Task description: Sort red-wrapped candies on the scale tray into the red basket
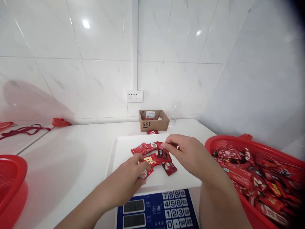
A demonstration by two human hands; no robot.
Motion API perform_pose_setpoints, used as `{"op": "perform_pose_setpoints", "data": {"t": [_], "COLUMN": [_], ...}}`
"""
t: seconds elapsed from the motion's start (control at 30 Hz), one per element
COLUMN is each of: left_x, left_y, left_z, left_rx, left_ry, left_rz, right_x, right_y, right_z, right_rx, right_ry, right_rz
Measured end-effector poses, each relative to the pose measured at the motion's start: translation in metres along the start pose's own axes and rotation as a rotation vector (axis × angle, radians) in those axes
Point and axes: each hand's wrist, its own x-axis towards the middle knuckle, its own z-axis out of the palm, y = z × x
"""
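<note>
1. The left hand [130, 176] rests on the white scale platform [124, 152], its fingers curled down onto a red candy packet [145, 173] at the near edge of the pile.
2. The right hand [188, 154] hovers just above the platform, thumb and forefinger pinched narrowly on a dark red packet [163, 153], lifting it slightly off the others.
3. The remaining red packets [145, 148] lie in a loose cluster between the two hands, some overlapping.
4. The scale's blue keypad [175, 206] faces the person, below the platform.
5. A red basket [228, 141] heaped with similar packets sits on the counter [78, 149] just right of the scale.
6. A small cardboard box [153, 121] stands against the tiled wall, behind the scale.
</note>
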Motion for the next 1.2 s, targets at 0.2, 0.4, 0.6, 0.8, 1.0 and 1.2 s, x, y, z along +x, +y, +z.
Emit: {"op": "perform_pose_setpoints", "data": {"t": [0.2,0.4,0.6,0.8,1.0,1.2], "left_x": [-0.002,0.0,-0.003,-0.005,-0.011,-0.013], "left_y": [-0.002,-0.001,0.002,0.004,0.012,0.014], "left_z": [-0.004,-0.007,-0.014,-0.012,-0.007,-0.004], "left_rx": [0.064,0.031,-0.129,-0.272,-0.528,-0.56], "left_ry": [0.017,0.134,0.359,0.477,0.462,0.407], "left_rz": [0.031,0.017,-0.105,-0.117,0.009,0.06], "right_x": [0.0,0.001,0.002,0.001,-0.009,-0.015], "right_y": [0.001,0.0,0.0,0.0,-0.014,-0.025], "right_z": [0.0,0.0,0.003,0.002,-0.002,0.004], "right_rx": [0.068,0.088,0.036,0.158,0.481,0.6], "right_ry": [0.137,0.18,0.001,0.071,-0.132,-0.173], "right_rz": [0.023,-0.001,-0.043,-0.023,-0.178,-0.156]}}
